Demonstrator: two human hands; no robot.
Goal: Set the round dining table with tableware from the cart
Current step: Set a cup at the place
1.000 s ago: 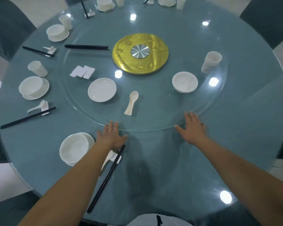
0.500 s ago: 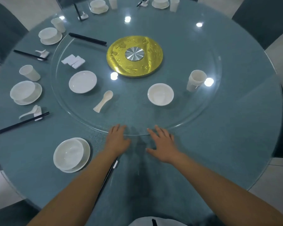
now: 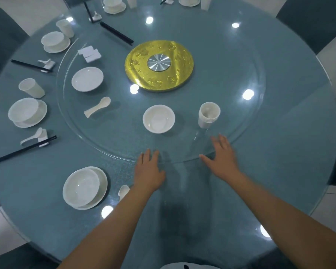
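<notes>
Head view: left hand (image 3: 148, 171) and right hand (image 3: 222, 156), fingers straight, press flat on the clear glass turntable's (image 3: 246, 78) round rim, holding nothing; on it stand a smooth white bowl (image 3: 158, 118), stacked cups (image 3: 209, 114), a plate (image 3: 87, 79); glossy teal table (image 3: 279, 171).

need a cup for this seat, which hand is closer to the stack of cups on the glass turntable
Right. The right hand lies flat just below the stack of cups, fingertips close to its base. The left hand is farther, down and to the left.

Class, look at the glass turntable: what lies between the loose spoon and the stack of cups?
In the head view, a single empty white bowl sits on the turntable between the spoon and the cup stack, touching neither.
</notes>
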